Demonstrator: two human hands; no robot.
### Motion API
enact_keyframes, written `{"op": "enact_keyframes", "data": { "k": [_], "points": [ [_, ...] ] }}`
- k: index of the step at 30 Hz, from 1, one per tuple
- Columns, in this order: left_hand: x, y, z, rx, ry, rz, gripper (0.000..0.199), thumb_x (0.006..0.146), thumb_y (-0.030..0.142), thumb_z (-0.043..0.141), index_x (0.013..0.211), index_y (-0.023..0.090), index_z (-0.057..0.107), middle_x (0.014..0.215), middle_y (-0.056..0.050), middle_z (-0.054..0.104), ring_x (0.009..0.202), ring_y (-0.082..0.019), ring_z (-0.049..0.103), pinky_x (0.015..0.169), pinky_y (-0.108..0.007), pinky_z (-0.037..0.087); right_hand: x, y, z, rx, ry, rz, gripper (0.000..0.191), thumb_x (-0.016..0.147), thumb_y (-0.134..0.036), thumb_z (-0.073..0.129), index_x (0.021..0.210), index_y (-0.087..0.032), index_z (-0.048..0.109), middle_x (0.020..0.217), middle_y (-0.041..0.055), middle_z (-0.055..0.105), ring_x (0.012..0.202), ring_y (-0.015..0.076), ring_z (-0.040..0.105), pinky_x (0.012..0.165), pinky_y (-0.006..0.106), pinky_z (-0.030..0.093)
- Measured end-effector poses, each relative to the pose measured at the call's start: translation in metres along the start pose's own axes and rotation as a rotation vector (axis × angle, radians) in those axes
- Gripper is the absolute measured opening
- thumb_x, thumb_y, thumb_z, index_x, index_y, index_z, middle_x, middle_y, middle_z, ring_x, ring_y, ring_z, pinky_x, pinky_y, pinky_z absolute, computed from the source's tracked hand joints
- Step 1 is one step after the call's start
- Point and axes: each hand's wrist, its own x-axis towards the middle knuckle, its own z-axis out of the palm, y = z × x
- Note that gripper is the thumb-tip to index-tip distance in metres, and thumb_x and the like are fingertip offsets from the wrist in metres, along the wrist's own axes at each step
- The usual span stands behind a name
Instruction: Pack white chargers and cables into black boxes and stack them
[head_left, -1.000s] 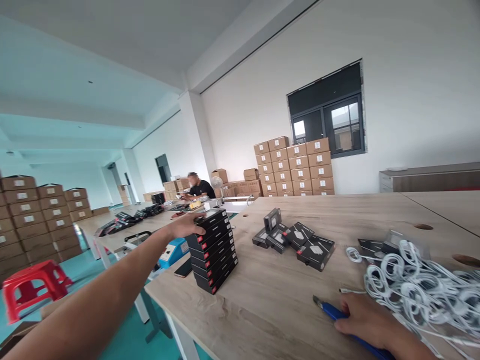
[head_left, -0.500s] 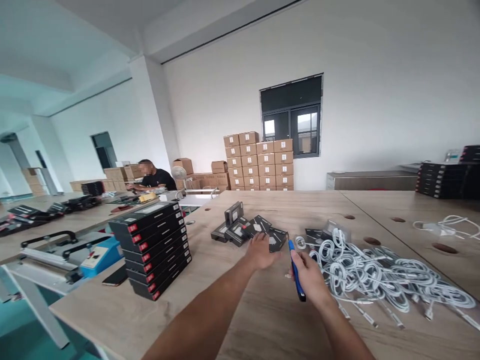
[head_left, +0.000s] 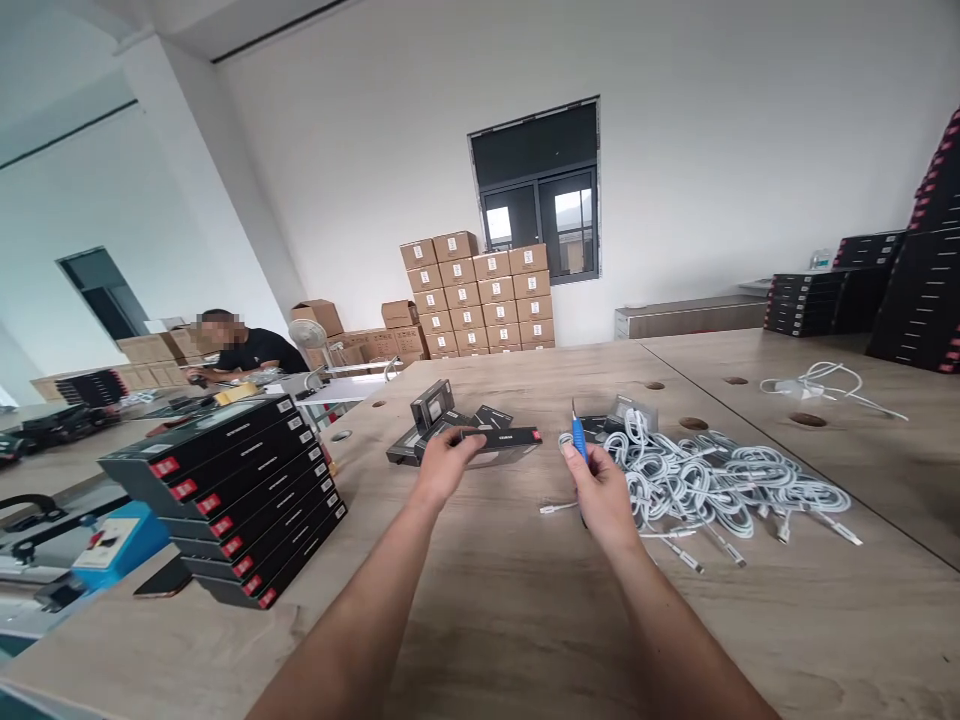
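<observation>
My left hand (head_left: 448,462) grips the left end of a flat black box (head_left: 510,438) with a red tag, tilted up on its edge. Wrapped around a blue-handled tool (head_left: 578,438) with a thin metal tip pointing up, my right hand (head_left: 600,490) is beside a coiled white cable. Behind my left hand lie several small black boxes, one of them standing upright (head_left: 432,402). Right of my right hand spreads a heap of coiled white cables (head_left: 705,480), with dark packages partly hidden behind it.
A tall stack of black boxes (head_left: 247,500) stands at the left, beside a phone (head_left: 163,577) and a blue machine (head_left: 124,545). More black boxes (head_left: 806,303) are at the far right. A person (head_left: 244,348) sits at the back left. The wooden table (head_left: 510,620) has round holes.
My left hand has taken hold of a black box and tilted it up. The blue tool now points more upright in my right hand. The view has turned to the right.
</observation>
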Motion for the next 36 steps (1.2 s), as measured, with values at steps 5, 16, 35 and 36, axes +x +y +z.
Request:
{"op": "enact_keyframes", "data": {
  "k": [5, 16, 35, 36],
  "points": [
    [-0.021, 0.009, -0.037, -0.266, -0.14, -0.215, 0.045, 0.074, 0.055, 0.066, 0.096, 0.017, 0.073, 0.096, -0.01, 0.076, 0.089, -0.03, 0.07, 0.072, -0.036, 0.053, -0.012, -0.008, 0.007, -0.124, -0.217, -0.109, 0.052, 0.056, -0.046, 0.086, 0.096, -0.022, 0.064, 0.096, 0.0018, 0.066, 0.084, 0.0212, 0.059, 0.074, 0.033, 0.047],
    [-0.063, -0.03, 0.022, -1.123, -0.573, 0.005, 0.065, 0.075, 0.061, 0.075, 0.125, 0.021, 0.065, 0.129, -0.013, 0.066, 0.12, -0.034, 0.059, 0.094, -0.044, 0.053, -0.032, 0.002, 0.034, 0.51, -0.017, 0.445, 0.055, 0.046, -0.038, 0.096, 0.074, -0.021, 0.052, 0.068, -0.0065, 0.056, 0.051, 0.0067, 0.045, 0.038, 0.017, 0.037],
    [-0.057, -0.05, -0.026, -1.525, -0.4, -0.465, 0.078, 0.087, 0.07, 0.047, 0.132, 0.007, 0.058, 0.124, -0.022, 0.068, 0.116, -0.036, 0.064, 0.094, -0.05, 0.053, -0.022, 0.025, 0.021, 0.143, 0.063, 0.444, 0.043, 0.071, -0.052, 0.079, 0.089, -0.02, 0.057, 0.081, 0.0003, 0.067, 0.067, 0.0147, 0.066, 0.043, 0.021, 0.047],
    [-0.057, -0.051, -0.026, -1.519, -0.415, -0.471, 0.075, 0.087, 0.068, 0.048, 0.131, 0.008, 0.059, 0.122, -0.021, 0.069, 0.116, -0.036, 0.065, 0.095, -0.05, 0.053, -0.025, 0.023, 0.022, 0.101, 0.011, 0.399, 0.048, 0.07, -0.06, 0.076, 0.089, -0.02, 0.057, 0.073, -0.0016, 0.064, 0.057, 0.0131, 0.06, 0.039, 0.021, 0.041]
  ]
}}
